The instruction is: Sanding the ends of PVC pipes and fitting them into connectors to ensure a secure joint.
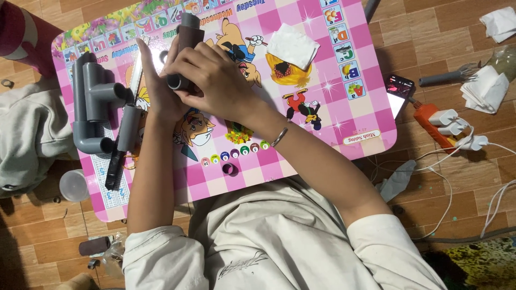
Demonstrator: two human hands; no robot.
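The fingers (201,67) of the right hand (215,80) wrap tightly around a dark brown tube (185,45), while the left hand (156,80) presses against the tube's other side, its fingers closed on it too. The tube is held just above the pink checked surface (344,107). To the left on that surface lie grey pipe fittings (94,102); a folded white tissue (293,45) rests to the right.

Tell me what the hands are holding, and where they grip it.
Both hands hold a dark brown pipe: the right hand wraps its near end, and the left hand supports it from beside.
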